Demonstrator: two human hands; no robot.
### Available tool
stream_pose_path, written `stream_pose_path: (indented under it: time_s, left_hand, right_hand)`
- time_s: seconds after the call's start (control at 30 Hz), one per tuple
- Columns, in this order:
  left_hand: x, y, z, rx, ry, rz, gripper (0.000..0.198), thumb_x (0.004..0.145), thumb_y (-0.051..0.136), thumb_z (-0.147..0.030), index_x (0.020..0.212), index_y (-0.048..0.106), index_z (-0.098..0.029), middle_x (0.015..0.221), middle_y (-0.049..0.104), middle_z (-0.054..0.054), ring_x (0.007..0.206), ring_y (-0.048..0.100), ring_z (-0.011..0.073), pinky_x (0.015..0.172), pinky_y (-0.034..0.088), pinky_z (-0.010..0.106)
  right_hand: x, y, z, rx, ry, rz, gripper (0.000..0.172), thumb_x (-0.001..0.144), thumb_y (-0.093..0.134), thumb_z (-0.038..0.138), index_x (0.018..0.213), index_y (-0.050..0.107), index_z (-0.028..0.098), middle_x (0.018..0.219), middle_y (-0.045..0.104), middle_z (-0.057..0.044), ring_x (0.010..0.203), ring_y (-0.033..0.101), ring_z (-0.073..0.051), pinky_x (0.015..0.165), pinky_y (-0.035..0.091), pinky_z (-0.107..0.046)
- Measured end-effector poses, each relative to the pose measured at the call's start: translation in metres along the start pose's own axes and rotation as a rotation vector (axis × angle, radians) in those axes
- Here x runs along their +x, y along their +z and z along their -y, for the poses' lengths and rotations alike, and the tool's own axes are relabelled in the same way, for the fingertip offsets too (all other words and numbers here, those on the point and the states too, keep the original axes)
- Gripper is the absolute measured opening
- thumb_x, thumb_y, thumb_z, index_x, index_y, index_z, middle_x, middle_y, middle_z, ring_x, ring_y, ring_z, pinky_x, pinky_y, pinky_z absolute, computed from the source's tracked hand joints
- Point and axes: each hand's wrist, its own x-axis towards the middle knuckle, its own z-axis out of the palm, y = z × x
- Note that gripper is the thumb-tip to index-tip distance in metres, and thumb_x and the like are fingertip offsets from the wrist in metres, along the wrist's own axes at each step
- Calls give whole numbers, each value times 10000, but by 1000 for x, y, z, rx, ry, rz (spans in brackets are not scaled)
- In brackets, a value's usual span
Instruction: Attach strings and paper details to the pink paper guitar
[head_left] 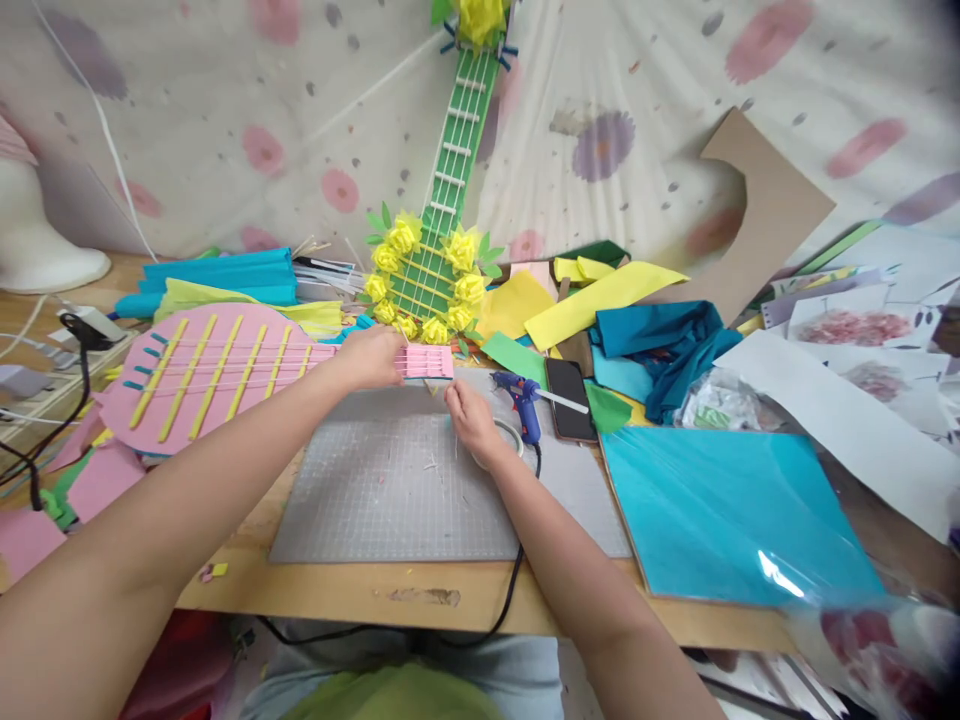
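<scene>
A pink paper guitar (217, 365) with yellow strips and white strings lies on its side across the left of the table. Its neck reaches over the top of the grey cutting mat (375, 490). My left hand (373, 357) is closed around that neck near its end. Just below the tip of the pink head, my right hand (469, 412) is closed with fingertips pinched; anything between them is too small to make out. Beside it are a roll of tape (512, 432), partly behind my wrist, and a blue glue gun (523, 400) with a white stick.
A green guitar (424, 280) with yellow flowers leans on the patterned curtain at the back. Right of the glue gun lies a phone (571, 398). A blue board (735, 510) covers the right side. Coloured paper (600, 305) is heaped behind; a black cable crosses the mat.
</scene>
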Motion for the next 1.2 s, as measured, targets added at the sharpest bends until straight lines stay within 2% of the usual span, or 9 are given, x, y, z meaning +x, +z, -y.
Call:
stream_pose_path:
  time_s: [0.1,0.2,0.43,0.6,0.77,0.9,0.97,1.07,1.2]
  left_hand:
    - [15,-25,-17,16,-11,-43,390,578,691,-412,902,667,-195,953,644,91,959,574,293,768,461,344]
    - [29,-42,-37,24,-59,-103,386,566,714,-377,894,670,-178,983,635,101,987,565,293,770,471,336]
    - [58,-49,-60,-137,-253,-146,426,588,734,-359,939,648,-133,1055,610,135,1025,543,331,844,464,415]
    - [70,-50,-66,-106,-301,-178,471,638,706,-330,1013,608,-63,1107,572,187,1059,512,330,841,461,403]
    - [78,-51,-67,-113,-351,-275,584,694,651,-351,1147,501,-13,1188,520,184,1132,458,315,861,426,354]
    - [80,-54,-51,-288,-336,-269,849,581,721,-460,1254,400,-54,1261,467,207,1186,423,335,939,380,396]
    - [76,-56,-32,-398,-278,-339,856,602,698,-476,1295,365,-98,1291,450,184,1212,411,319,968,356,393]
    - [59,-56,7,-503,-290,-454,630,701,611,-405,1254,441,-157,1228,525,119,1151,483,259,958,366,354]
    - [23,-42,57,-618,-397,-323,332,698,562,-377,956,646,-185,963,650,41,930,589,240,849,441,325]
  right_hand:
    - [-1,8,7,171,17,65,244,845,339,322,650,431,208,642,497,-2,640,479,-142,658,387,-286]
    - [0,21,22,543,131,140,246,776,504,432,706,478,198,668,541,7,626,525,-124,673,427,-291]
    - [-2,39,66,1189,301,385,586,516,754,497,986,519,238,965,630,-17,841,612,-149,781,486,-315]
    - [-3,51,74,1260,378,368,614,480,796,412,995,490,278,861,651,41,767,623,-146,731,506,-317]
    - [-2,69,68,1149,456,239,419,596,725,415,917,506,258,695,610,48,617,571,-124,587,477,-269]
    - [2,63,55,1028,494,141,324,663,662,404,910,526,245,672,578,40,583,522,-102,528,426,-225]
    - [6,51,49,995,482,107,327,677,645,406,942,536,248,746,601,24,627,537,-106,552,436,-227]
    - [17,29,43,988,435,56,368,701,615,436,1021,544,269,889,629,4,747,575,-128,624,472,-251]
    - [36,7,35,929,466,-14,394,727,574,470,1063,562,264,1057,629,-18,911,591,-168,704,500,-305]
